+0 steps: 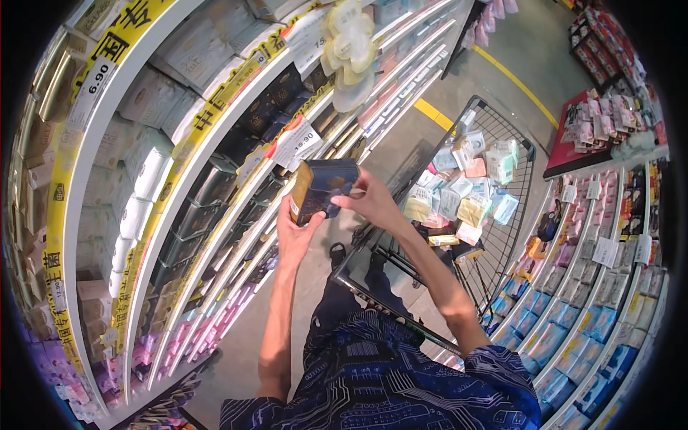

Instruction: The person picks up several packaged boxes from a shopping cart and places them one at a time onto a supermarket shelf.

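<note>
A dark navy and gold package [326,188] is held up in front of me, beside the left-hand shelves. My left hand [297,228] grips its lower left side, thumb on the front face. On its right side, my right hand [367,199] pinches the edge with thumb and fingers. Dark packs of similar colour [276,104] stand on a shelf just up and left of the package. Whether it is a box or a soft pack, I cannot tell.
To the right stands a wire shopping cart [517,244] loaded with several pale packs [459,186]; its handle [387,309] crosses near my legs. Tall shelves with yellow label strips [190,147] line the left. More stocked shelves [573,308] and a red display [570,132] occupy the right.
</note>
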Motion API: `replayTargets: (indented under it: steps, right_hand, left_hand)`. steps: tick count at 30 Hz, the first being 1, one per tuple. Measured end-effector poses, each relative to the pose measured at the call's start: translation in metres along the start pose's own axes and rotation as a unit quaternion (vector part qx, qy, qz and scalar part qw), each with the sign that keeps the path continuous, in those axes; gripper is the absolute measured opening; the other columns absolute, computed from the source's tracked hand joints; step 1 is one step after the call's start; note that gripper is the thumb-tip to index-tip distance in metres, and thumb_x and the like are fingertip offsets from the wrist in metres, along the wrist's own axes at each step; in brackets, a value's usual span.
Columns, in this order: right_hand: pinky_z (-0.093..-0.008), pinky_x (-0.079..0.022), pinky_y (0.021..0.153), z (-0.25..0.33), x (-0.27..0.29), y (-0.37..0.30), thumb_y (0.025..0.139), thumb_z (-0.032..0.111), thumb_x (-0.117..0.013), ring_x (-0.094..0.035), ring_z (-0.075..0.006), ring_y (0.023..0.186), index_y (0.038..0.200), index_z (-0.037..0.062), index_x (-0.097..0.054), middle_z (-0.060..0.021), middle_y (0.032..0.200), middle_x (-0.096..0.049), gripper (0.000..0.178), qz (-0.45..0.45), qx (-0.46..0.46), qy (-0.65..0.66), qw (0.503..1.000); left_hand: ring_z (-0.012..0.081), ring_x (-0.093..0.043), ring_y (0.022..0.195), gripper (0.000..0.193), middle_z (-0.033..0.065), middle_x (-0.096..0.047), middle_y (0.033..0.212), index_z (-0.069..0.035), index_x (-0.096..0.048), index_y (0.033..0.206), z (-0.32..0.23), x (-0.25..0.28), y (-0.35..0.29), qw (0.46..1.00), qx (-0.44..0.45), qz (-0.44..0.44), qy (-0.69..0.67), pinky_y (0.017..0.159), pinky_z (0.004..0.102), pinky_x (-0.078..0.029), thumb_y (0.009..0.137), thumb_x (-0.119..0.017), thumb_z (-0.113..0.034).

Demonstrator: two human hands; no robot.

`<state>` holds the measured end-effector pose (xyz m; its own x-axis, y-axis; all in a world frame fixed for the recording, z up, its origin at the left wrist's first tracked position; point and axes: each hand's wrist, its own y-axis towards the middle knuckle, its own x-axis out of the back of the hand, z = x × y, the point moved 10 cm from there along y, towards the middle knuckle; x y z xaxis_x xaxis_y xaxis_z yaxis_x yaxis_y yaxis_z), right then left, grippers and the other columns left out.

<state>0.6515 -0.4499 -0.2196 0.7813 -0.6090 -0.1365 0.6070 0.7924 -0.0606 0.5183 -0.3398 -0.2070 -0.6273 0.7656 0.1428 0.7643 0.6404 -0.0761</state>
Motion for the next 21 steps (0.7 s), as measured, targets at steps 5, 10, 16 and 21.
replayTargets:
  steps: [5,10,16,21]
  right_hand:
    - [-0.0318,-0.051,0.077,0.053,-0.016,0.072,0.077,0.007,-0.076,-0.063,-0.0155,0.087,0.118,-0.0006,-0.057,-0.0106,0.1,-0.066,0.046,-0.043,0.157,-0.059,0.985]
    - [-0.0378,-0.051,0.072,0.083,-0.045,0.121,0.071,0.008,-0.079,-0.065,-0.036,0.085,0.117,-0.0008,-0.055,-0.0208,0.096,-0.065,0.053,-0.109,0.305,-0.245,0.914]
    - [-0.0331,-0.052,0.072,0.05,-0.069,0.163,0.072,0.004,-0.078,-0.068,-0.0262,0.081,0.116,0.0001,-0.055,-0.0155,0.093,-0.068,0.049,-0.058,0.28,-0.223,0.932]
    - [-0.0412,-0.05,0.07,0.065,-0.099,0.157,0.073,0.003,-0.074,-0.064,-0.0402,0.083,0.113,-0.0001,-0.052,-0.0215,0.091,-0.066,0.046,-0.005,0.315,-0.238,0.919]
  left_hand:
    - [0.0173,-0.061,0.093,0.081,0.0206,-0.051,0.128,-0.006,-0.022,0.15,0.025,0.045,0.008,0.995,0.014,-0.094,-0.032,0.082,0.0308,-0.053,0.085,-0.071,-0.005]
    - [0.0153,-0.061,0.089,0.076,0.0197,-0.054,0.126,-0.005,-0.024,0.149,0.053,0.06,-0.013,0.992,0.063,-0.106,-0.012,0.079,0.0291,-0.051,0.087,-0.067,-0.005]
    - [0.0222,-0.066,0.092,0.071,0.0192,-0.057,0.123,-0.004,-0.026,0.148,0.091,0.082,-0.049,0.986,0.115,-0.124,-0.012,0.078,0.0323,-0.054,0.088,-0.064,-0.004]
    - [0.0221,-0.067,0.091,0.064,0.0172,-0.059,0.12,-0.003,-0.031,0.145,0.109,0.1,-0.06,0.98,0.14,-0.136,-0.021,0.079,0.0332,-0.053,0.09,-0.064,-0.008]
